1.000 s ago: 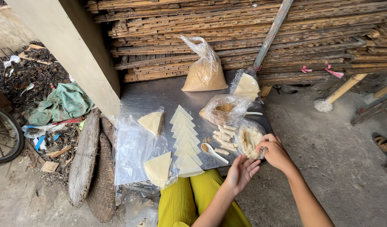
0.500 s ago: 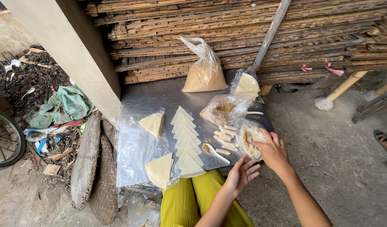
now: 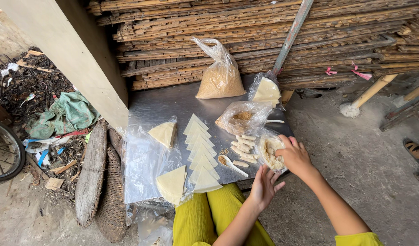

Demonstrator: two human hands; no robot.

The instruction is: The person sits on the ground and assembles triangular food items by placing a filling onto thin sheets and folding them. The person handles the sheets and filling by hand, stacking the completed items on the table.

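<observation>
My right hand [image 3: 293,155] rests on the rim of a small clear bag of pale filling [image 3: 269,154] at the right edge of the metal tabletop [image 3: 173,102], fingers curled into it. My left hand [image 3: 265,184] hovers open just below that bag, holding nothing. To the left lie several rolled pieces [image 3: 243,151] and a white spoon [image 3: 232,165] with brown crumbs. A column of overlapping triangular wrappers [image 3: 201,152] runs down the middle of the table.
A large tied bag of brown crumbs [image 3: 221,77] stands at the back. Near it are a bag of triangular wrappers [image 3: 265,90] and an open crumb bag [image 3: 243,117]. Two wrapper stacks [image 3: 172,183] lie on plastic sheet. Stacked bamboo slats [image 3: 264,32] rise behind. A concrete pillar [image 3: 68,59] stands left.
My right hand has shifted slightly on the filling bag, and my left hand stays open beneath it. The camera view has tilted a little.
</observation>
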